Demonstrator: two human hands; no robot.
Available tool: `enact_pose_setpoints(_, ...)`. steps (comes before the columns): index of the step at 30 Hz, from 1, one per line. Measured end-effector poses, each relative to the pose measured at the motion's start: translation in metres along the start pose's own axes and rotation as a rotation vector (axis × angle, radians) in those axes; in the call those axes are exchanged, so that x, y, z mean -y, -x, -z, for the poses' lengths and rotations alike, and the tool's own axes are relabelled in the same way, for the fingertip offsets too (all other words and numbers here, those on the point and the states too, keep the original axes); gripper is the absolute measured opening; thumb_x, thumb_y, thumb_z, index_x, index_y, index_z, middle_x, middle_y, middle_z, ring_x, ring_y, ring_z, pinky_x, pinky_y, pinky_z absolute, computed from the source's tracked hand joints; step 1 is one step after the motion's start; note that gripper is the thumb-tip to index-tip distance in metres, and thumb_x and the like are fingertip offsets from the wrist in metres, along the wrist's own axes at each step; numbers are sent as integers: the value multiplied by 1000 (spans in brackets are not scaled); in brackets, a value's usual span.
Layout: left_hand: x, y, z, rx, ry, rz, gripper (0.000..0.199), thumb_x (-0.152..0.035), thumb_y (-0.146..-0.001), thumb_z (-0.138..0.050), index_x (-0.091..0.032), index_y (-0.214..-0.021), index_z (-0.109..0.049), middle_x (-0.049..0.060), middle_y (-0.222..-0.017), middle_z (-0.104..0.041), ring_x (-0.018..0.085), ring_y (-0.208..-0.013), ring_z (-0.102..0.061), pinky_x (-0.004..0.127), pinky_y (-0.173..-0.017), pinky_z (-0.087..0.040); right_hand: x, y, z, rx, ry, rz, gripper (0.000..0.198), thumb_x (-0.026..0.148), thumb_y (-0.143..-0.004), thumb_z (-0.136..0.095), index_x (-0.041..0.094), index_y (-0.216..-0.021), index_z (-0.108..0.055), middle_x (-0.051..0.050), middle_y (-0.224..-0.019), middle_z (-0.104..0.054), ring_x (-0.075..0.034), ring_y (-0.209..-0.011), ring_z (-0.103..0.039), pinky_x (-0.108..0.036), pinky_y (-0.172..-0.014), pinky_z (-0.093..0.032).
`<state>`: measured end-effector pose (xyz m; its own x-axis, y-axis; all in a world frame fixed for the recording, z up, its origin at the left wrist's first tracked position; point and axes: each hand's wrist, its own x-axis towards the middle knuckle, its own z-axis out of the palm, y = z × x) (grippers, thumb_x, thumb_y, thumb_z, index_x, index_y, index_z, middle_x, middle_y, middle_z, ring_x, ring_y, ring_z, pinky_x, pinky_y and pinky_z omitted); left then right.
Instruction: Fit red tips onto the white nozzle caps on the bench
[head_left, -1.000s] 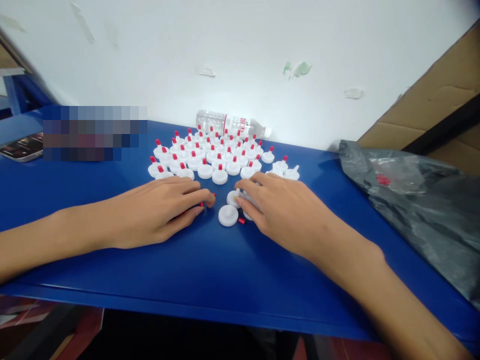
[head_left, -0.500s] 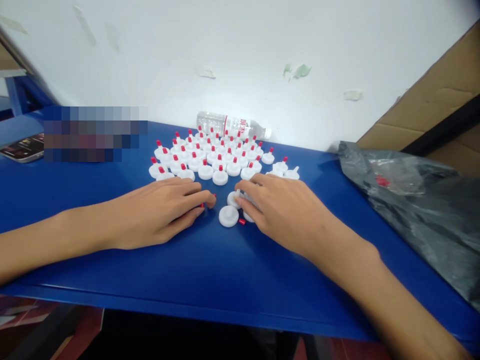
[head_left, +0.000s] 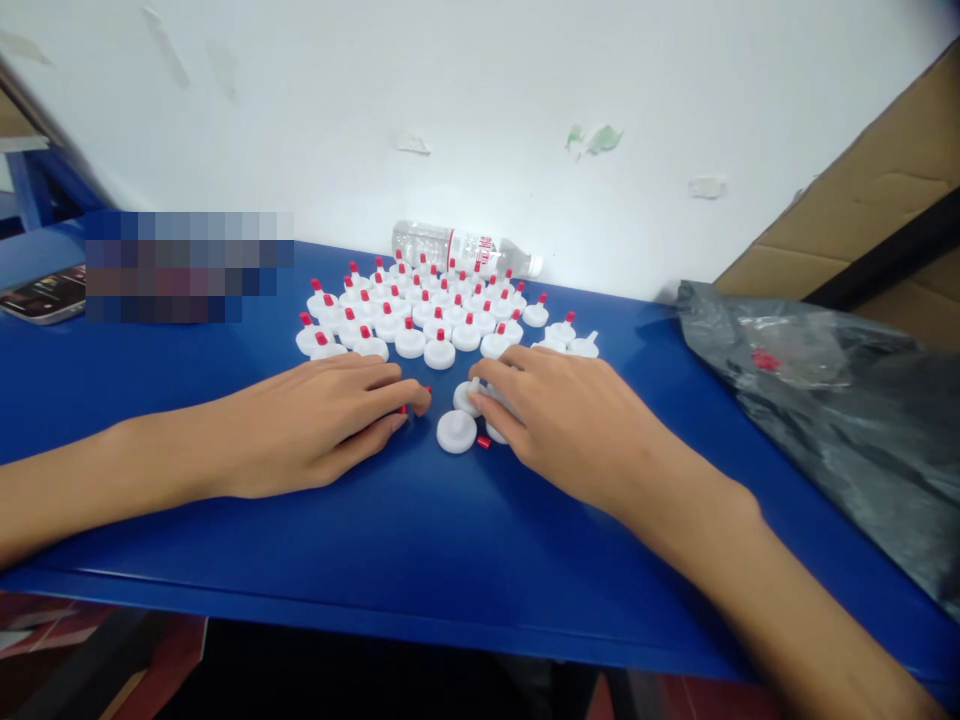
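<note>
My left hand rests low over the table, its thumb and index finger closed around a small red tip cap. Another bit of red shows just past the index fingertip. Across from it, my right hand has its thumb and fingers on the spout of a white nozzle cap. A second white cap lies in front of that one, and a loose red tip cap is beside it. More white plastic is partly hidden under my right hand.
Many white caps with red tips stand grouped on the blue table. Behind them a clear bottle lies against the wall. A grey plastic bag spreads over the right side, and a phone lies far left.
The view has shifted very slightly. Both hands keep the same places and grips, and the caps have not visibly moved on the table.
</note>
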<state>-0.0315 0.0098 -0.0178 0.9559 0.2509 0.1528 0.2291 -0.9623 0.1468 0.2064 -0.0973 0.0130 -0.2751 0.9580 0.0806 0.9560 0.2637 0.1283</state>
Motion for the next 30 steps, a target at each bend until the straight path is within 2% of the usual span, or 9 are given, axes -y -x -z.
enact_pose_setpoints(30, 1, 0, 1, 16, -13, 1, 31, -31, -109, -38, -24, -128, -62, 6, -103, -67, 21, -88, -64, 34, -83, -48, -5, 4, -1, 3, -9, -10, 32, 35, -109, -40, 22, -120, -68, -6, -106, -73, -26, -97, -70, -34, -64, -40)
